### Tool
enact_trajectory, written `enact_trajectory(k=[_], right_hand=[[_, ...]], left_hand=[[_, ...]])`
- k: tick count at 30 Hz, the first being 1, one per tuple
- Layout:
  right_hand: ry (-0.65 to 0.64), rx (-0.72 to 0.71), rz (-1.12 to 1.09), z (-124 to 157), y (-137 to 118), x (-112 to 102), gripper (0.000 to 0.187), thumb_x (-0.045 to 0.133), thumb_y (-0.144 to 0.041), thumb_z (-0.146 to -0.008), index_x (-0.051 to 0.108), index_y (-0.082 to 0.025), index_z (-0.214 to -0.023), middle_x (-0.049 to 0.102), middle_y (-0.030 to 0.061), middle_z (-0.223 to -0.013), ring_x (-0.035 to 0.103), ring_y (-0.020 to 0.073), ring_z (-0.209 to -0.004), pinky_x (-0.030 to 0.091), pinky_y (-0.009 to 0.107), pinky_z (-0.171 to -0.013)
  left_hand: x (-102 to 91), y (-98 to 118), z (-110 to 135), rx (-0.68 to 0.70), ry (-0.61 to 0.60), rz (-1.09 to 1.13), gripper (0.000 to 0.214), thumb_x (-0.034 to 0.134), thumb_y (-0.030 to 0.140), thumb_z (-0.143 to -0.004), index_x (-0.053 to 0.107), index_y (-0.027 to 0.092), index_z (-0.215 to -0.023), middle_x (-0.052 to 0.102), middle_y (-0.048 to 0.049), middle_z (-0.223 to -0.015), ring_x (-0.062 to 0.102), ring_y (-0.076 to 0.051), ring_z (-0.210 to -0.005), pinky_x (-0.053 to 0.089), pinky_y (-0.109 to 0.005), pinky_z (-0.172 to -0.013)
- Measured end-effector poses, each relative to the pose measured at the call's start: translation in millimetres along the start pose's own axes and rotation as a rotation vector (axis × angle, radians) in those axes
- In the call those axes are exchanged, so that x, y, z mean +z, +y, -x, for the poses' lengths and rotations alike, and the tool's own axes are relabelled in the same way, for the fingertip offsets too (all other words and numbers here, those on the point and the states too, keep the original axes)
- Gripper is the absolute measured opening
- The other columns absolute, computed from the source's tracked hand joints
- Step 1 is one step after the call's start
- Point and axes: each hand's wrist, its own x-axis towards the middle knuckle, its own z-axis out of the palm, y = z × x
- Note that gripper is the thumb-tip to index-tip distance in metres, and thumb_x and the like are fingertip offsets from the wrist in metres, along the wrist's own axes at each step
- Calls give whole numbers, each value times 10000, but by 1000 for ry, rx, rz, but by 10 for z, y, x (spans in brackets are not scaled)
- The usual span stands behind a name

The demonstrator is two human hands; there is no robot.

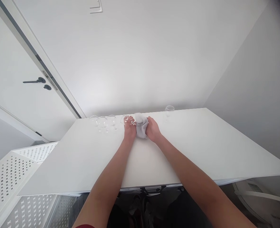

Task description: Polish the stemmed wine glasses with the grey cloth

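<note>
Both of my arms reach across the white table (87,164) to its far side. My left hand (130,127) is closed around the base and stem of a clear wine glass (127,120). My right hand (152,129) grips a grey-white cloth (141,126) bunched around the glass's bowl. The bowl itself is hidden inside the cloth. Three more clear wine glasses (103,122) stand upright in a row just left of my left hand. One further wine glass (168,110) stands alone near the wall, to the right of my right hand.
The table meets a white wall at its far edge and a grey wall at the right. A white door with a dark handle (36,81) is at the left. A perforated white metal cabinet (14,167) stands below the table's left corner.
</note>
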Motion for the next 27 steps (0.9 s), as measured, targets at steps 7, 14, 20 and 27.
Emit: enact_trajectory(k=[7, 14, 20, 27], right_hand=[[-68, 108, -149, 45, -19, 9, 277, 613, -416, -790, 390, -252, -777, 546, 5, -759, 546, 184, -704, 462, 314, -674], [-197, 294, -210, 24, -51, -55, 171, 641, -374, -810, 591, -214, -840, 647, 39, -801, 582, 190, -744, 477, 298, -656], [-41, 208, -252, -56, 17, -77, 295, 787, -464, -766, 640, -224, -858, 683, 15, -847, 600, 178, -807, 483, 274, -716], [134, 108, -344, -94, 54, -145, 228, 737, -441, -785, 613, -256, -826, 665, -8, -832, 590, 174, -817, 461, 278, -696]], left_hand=[[71, 34, 58, 18, -83, -73, 398, 878, 159, -724, 604, 288, -983, 611, 29, -967, 588, -98, -812, 472, -230, -713], [161, 60, 141, -26, -170, -32, 523, 846, -21, -621, 627, 286, -985, 591, 24, -988, 585, -105, -875, 489, -259, -797], [103, 26, 108, -22, -283, -98, 538, 900, 40, -604, 635, 287, -1001, 573, 11, -1031, 563, -120, -919, 480, -274, -823], [40, 5, 49, 27, -234, -86, 538, 923, 87, -609, 640, 313, -1007, 582, 6, -1058, 564, -131, -947, 466, -271, -811]])
